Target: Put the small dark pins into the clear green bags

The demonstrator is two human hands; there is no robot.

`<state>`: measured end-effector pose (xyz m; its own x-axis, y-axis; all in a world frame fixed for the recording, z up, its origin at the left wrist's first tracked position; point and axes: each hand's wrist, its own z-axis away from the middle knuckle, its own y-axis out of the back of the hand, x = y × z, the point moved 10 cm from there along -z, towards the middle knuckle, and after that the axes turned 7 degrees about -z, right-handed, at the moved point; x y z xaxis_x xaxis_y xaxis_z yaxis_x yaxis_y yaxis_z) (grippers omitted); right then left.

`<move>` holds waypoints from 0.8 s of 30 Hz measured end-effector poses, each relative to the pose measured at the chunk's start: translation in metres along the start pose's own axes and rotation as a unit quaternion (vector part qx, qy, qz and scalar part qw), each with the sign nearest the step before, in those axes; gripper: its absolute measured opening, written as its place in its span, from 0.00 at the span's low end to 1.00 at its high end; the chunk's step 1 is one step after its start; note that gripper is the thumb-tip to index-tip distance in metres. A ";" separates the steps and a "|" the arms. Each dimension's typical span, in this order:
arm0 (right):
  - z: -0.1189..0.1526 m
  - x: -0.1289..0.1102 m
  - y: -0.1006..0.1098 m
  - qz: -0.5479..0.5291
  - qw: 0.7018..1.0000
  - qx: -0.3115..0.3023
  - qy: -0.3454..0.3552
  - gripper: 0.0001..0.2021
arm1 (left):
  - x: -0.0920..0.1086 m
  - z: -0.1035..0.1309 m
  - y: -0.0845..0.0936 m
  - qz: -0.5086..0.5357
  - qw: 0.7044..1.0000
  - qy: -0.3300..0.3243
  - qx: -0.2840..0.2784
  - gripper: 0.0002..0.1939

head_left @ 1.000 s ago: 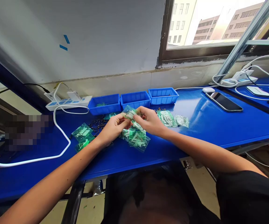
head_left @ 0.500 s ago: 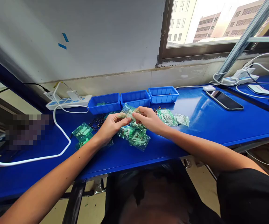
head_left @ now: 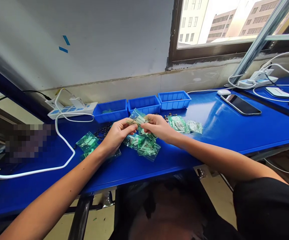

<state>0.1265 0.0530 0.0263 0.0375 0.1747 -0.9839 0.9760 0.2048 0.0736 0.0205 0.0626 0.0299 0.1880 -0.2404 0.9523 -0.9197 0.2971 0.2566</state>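
Observation:
Between my hands is a small clear green-tinted plastic bag [head_left: 137,115] with pale pieces inside. My left hand [head_left: 119,132] pinches its left side between thumb and fingers. The right side is gripped by my right hand [head_left: 159,127], thumb toward the bag. Below them on the table lies a pile of similar filled bags [head_left: 148,149], showing white plugs and screws. More green bags [head_left: 87,141] lie left of my left forearm, partly covered by it. Loose dark screws [head_left: 101,131] are scattered behind my left hand. Two further packets [head_left: 178,124] rest to the right of my right hand.
Three blue bins [head_left: 144,105] line the back of the blue table [head_left: 224,133]. A white power strip [head_left: 71,110] with a looping white cable [head_left: 71,151] is at the left. A phone [head_left: 243,105] and a white earphone case [head_left: 224,92] lie at the right.
The bag is held a little higher and flatter, with more of it showing above my fingers. The whole view has shifted slightly; both hands keep their hold.

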 end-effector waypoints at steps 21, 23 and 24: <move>0.003 -0.014 -0.008 0.126 0.989 -0.021 0.078 0.08 | 0.011 0.003 0.004 -0.067 0.997 -0.036 0.009 0.13; 0.003 -0.012 -0.006 0.117 0.991 -0.003 0.063 0.08 | 0.010 0.003 0.004 -0.074 0.997 -0.032 0.014 0.14; 0.002 -0.010 -0.004 0.112 0.992 0.008 0.056 0.08 | 0.009 0.003 0.005 -0.080 0.996 -0.028 0.018 0.15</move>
<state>0.1227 0.0483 0.0359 0.2304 0.3194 -0.9192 0.9492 0.1343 0.2846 0.0165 0.0595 0.0390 0.3152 -0.3340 0.8883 -0.8911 0.2178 0.3980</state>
